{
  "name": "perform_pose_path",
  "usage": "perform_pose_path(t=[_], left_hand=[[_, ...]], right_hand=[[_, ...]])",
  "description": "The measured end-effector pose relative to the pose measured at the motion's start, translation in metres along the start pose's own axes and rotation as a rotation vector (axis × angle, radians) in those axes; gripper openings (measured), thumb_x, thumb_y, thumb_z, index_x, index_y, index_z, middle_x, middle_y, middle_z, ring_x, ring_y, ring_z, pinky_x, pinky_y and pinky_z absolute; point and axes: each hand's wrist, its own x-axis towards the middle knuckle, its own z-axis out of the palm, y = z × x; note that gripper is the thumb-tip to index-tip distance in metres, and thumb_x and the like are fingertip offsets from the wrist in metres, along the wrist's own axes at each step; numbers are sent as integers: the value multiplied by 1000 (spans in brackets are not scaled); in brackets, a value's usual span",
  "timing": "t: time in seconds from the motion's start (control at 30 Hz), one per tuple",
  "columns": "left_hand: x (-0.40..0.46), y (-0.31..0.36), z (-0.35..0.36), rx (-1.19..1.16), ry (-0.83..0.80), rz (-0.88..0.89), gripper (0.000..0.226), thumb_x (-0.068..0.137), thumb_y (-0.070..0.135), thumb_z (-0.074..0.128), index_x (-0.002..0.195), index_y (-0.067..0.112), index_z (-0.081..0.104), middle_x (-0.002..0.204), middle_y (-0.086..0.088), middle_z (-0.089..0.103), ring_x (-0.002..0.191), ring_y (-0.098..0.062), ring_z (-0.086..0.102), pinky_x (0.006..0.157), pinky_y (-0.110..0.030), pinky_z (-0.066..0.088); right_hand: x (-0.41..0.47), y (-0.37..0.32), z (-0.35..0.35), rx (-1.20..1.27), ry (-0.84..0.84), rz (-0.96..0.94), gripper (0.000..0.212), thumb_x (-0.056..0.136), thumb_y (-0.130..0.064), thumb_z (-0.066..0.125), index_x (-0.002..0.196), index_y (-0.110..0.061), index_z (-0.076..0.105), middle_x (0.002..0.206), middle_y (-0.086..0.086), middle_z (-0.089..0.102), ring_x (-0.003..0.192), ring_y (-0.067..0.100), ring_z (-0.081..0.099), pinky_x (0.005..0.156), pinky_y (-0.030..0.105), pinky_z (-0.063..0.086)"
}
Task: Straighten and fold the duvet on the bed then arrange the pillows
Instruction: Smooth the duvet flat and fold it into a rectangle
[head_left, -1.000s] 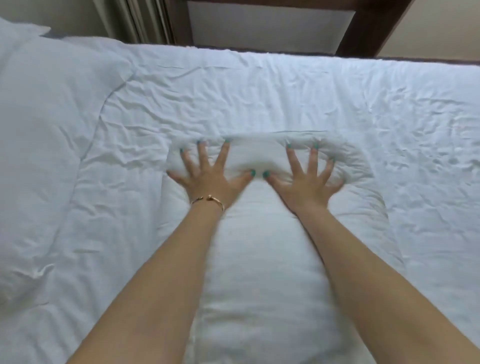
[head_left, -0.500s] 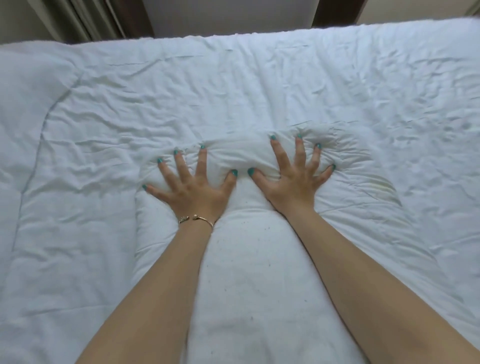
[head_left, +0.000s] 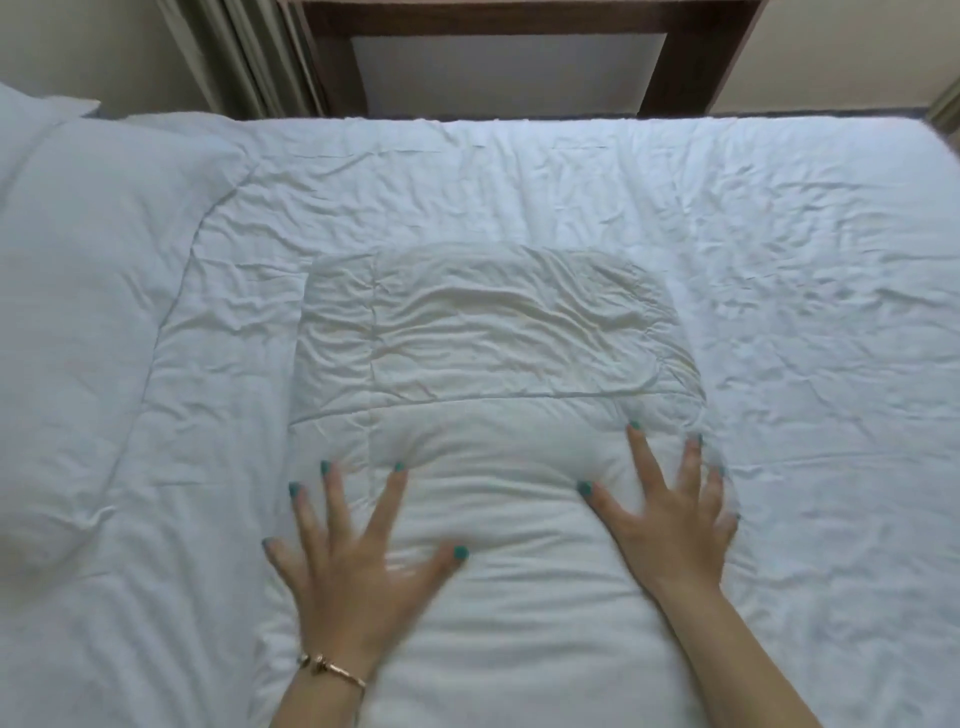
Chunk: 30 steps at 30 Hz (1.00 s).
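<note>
A person's left hand (head_left: 358, 566) and right hand (head_left: 670, 525), fingers splayed and gripping nothing, press a pillow (head_left: 493, 415) flat on the spread duvet (head_left: 805, 312), arranging apparently underway, squaring it likely next

Grey-green curtain (head_left: 244, 57) beside dark wooden frame (head_left: 524, 21) behind

The duvet (head_left: 779, 260) was matt white cloth, finely creased all over. The folded pillow-like pad (head_left: 493, 332) on it was the same soft fabric — rumpled at its far end, smoother and puffier nearer. A bracelet (head_left: 332, 670) on the left wrist looked like shiny gold-toned metal. The headboard frame (head_left: 332, 62) was dark wood with a low sheen — its inset panel (head_left: 504, 73) pale and smooth. The curtain (head_left: 234, 57) was dull pleated cloth.
</note>
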Motion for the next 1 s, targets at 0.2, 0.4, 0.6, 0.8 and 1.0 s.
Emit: perform_pose_path(t=[0.2, 0.4, 0.6, 0.8, 1.0], left_hand=[[37, -3, 55, 58, 5, -66, 93, 64, 98, 16, 146, 56, 10, 162, -6, -7, 148, -35, -2, 105, -72, 14], [50, -8, 84, 70, 74, -58, 91, 68, 95, 16, 147, 52, 8, 162, -10, -2, 147, -39, 3, 104, -73, 12], [50, 2, 80, 97, 50, -85, 91, 66, 96, 10, 145, 56, -6, 161, -9, -12, 147, -35, -7, 106, -73, 8], [48, 4, 44, 22, -174, -118, 90, 56, 99, 19, 130, 69, -23, 150, 8, -40, 140, -25, -34, 108, -69, -8], [16, -37, -1, -241, -146, -531, 129, 37, 92, 64, 136, 65, -14, 159, 1, -6, 146, -30, -5, 113, -63, 6]], right_hand=[[27, -6, 47, -27, 16, 23, 83, 67, -94, 15, 133, -65, -26, 159, 2, -21, 145, 37, -14, 110, 69, 3], [35, -4, 72, -14, 58, -16, 86, 68, -91, 14, 140, -59, -20, 160, 9, -19, 144, 43, -7, 108, 71, 6], [42, 6, 68, 62, 6, -102, 85, 76, -88, 19, 141, -51, -23, 159, 9, -20, 143, 43, -16, 106, 74, -6], [44, 8, 58, 144, -77, -51, 86, 61, -98, 17, 135, -69, -16, 158, -3, -22, 145, 35, -15, 110, 67, -6], [50, 57, -5, 210, -155, -126, 108, 44, -93, 49, 137, -68, 1, 158, -5, 3, 141, 34, 15, 110, 56, 19]])
